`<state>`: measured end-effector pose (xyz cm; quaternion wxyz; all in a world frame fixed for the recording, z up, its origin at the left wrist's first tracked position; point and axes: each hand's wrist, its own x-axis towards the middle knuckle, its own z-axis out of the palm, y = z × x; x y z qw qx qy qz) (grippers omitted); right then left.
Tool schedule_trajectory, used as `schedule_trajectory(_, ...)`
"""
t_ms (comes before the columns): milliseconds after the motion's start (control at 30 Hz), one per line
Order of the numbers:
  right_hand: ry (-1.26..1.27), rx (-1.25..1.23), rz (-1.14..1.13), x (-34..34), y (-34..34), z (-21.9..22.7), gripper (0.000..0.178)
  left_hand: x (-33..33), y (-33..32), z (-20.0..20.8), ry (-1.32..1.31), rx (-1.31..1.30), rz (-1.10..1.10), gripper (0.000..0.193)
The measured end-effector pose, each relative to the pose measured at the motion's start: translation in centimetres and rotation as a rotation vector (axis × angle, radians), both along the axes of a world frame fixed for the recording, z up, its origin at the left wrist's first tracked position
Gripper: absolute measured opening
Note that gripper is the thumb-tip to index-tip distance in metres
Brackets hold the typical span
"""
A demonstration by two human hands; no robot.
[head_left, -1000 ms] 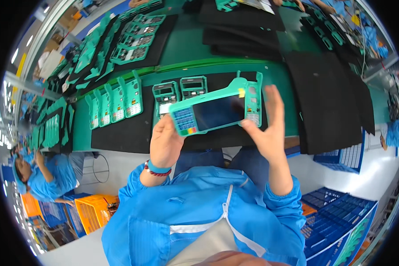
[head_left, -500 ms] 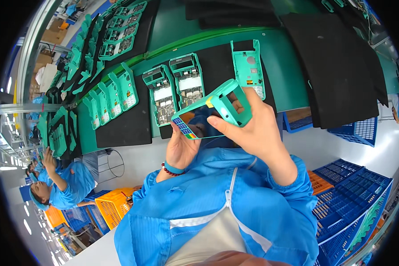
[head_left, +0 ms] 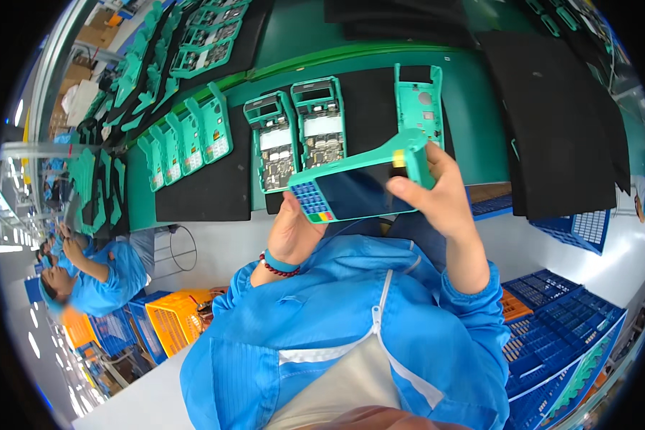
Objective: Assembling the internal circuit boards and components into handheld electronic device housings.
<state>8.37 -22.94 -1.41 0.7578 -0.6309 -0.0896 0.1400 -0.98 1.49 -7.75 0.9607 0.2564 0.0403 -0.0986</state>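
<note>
Between my two hands is a green payment terminal (head_left: 358, 188), held up above my lap with its dark screen and blue keypad facing me. My left hand (head_left: 296, 233) grips the keypad end from below, thumb at the edge. At the other end, my right hand (head_left: 441, 190) wraps round the wider head, its thumb on the front face. Just beyond lie two open housings with circuit boards (head_left: 276, 147) on a black mat. To their right rests a bare green housing (head_left: 421, 104), partly hidden behind the terminal.
Several green shells with keypads (head_left: 188, 147) stand in a row at left. More housings with boards (head_left: 209, 39) sit farther back. Black mats (head_left: 552, 122) hang over the bench edge at right. Blue crates (head_left: 559, 322) stand low at right. A co-worker (head_left: 107, 272) sits at left.
The terminal has turned so that its screen and keypad face me more fully. Its head end, with my right hand, has shifted right. The whole view has moved slightly.
</note>
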Motion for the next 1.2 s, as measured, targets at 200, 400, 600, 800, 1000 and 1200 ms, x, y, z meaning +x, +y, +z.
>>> schedule_trajectory(200,-0.003,0.073,0.03,-0.6,0.0,-0.9,0.057,0.5,-0.3,-0.4,0.085,0.039,0.03,0.046)
schedule_trajectory(400,0.115,0.062,0.242,-1.7,0.7,3.0,0.067,0.3,0.3,-1.6,0.14,-0.236,-0.088,0.039)
schedule_trajectory(600,0.059,0.103,0.196,-2.8,1.3,2.6,0.063,0.3,-0.9,-0.5,0.282,-0.154,-0.06,0.038)
schedule_trajectory(800,0.099,0.071,0.189,-3.0,1.1,3.0,0.062,-0.2,-1.0,-0.9,0.327,-0.186,-0.02,0.034)
schedule_trajectory(1000,0.067,0.032,0.199,-2.7,1.0,2.5,0.064,-0.1,-0.7,-0.8,0.318,-0.188,-0.046,0.035)
schedule_trajectory(1200,-0.1,-0.296,-0.027,-2.4,0.3,1.4,0.09,0.4,-0.1,-1.0,0.014,-0.102,-0.044,0.044)
